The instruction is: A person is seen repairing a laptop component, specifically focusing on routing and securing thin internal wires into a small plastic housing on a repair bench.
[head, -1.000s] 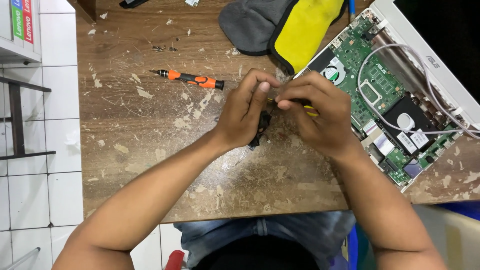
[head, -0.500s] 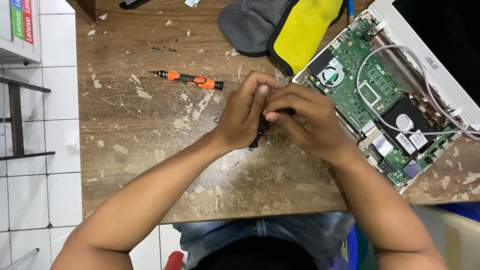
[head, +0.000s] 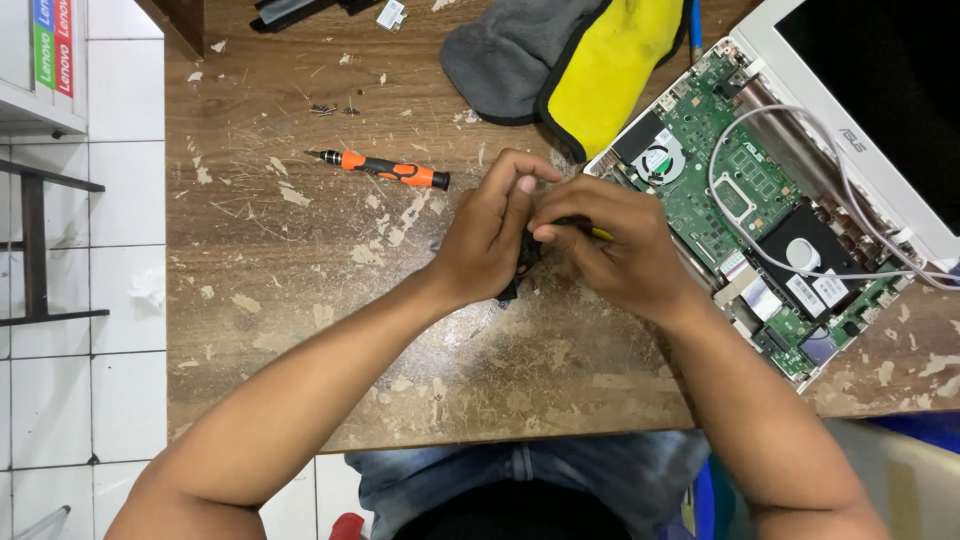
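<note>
My left hand and my right hand are pressed together over the middle of the worn wooden table. Between them they grip a small black part, mostly hidden by my fingers. A sliver of a yellow tool shows at my right hand's fingers. An orange and black screwdriver lies on the table left of my hands, untouched. An opened white laptop with its green circuit board exposed sits right beside my right hand.
A grey and yellow cloth lies at the back of the table. White cables loop over the laptop's board. Small screws lie near the back left. White floor tiles and a shelf edge are at left.
My hands have stayed together over the same spot. My right fingers shifted slightly around the black part, and less of the yellow tool shows now.
</note>
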